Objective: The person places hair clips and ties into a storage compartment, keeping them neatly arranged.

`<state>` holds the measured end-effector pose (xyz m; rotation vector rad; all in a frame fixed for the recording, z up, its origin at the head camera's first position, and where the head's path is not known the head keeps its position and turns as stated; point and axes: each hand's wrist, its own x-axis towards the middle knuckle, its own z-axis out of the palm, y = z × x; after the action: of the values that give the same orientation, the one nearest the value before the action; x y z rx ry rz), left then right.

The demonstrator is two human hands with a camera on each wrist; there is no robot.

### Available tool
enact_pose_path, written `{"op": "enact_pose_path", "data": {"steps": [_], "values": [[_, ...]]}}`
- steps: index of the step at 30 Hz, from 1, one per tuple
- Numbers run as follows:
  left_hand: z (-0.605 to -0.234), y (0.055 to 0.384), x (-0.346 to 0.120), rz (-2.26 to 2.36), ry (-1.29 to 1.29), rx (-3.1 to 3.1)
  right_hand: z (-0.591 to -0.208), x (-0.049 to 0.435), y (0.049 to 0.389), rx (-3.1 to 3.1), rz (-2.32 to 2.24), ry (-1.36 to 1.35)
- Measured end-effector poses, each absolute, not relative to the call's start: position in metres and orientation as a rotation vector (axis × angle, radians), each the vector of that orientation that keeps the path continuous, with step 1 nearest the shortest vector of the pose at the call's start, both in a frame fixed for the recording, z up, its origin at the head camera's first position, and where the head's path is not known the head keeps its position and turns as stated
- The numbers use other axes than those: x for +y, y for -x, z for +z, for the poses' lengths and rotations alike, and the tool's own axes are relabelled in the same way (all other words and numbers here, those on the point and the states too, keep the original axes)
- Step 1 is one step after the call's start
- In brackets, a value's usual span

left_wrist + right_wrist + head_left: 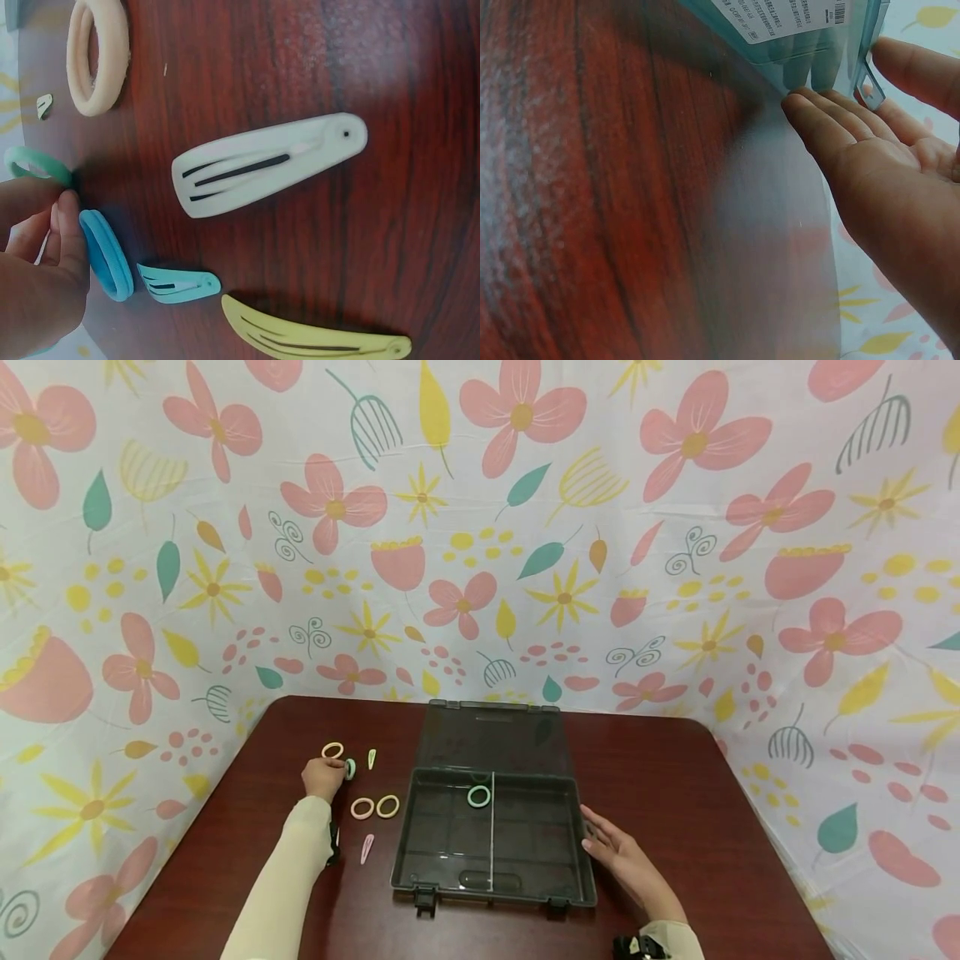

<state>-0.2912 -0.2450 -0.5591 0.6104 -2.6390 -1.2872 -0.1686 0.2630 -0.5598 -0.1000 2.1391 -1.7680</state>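
In the head view my left hand (322, 778) pinches a mint green hair tie (350, 769) at its fingertips, left of the box. In the left wrist view this green hair tie (36, 162) shows at the fingers, with a blue hair tie (107, 255) beside them. My right hand (626, 864) rests its fingertips against the right side of a dark see-through box (525, 900), fingers fairly straight and thumb apart in the right wrist view. The box has its lid (491, 739) laid back. Another green hair tie (470, 797) lies in its left compartment.
Near the left hand lie a pale yellow hair tie (324, 748), a pink one (362, 817), a yellow one (387, 817), a yellow snap clip (371, 760) and a pink snap clip (367, 850). White (255, 176), blue (180, 286) and yellow clips (300, 339) show in the left wrist view.
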Motion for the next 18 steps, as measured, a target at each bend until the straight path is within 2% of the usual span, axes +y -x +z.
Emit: {"op": "enact_pose_path", "data": {"steps": [11, 18], "values": [[-0.559, 0.291, -0.245, -1.251, -0.576, -2.698, -0.559, 0.262, 0.167, 2.136, -1.781, 0.092], [-0.549, 0.289, -0.241, -1.41, -0.596, -2.607, -0.559, 0.263, 0.17, 2.133, -1.778, 0.106]]}}
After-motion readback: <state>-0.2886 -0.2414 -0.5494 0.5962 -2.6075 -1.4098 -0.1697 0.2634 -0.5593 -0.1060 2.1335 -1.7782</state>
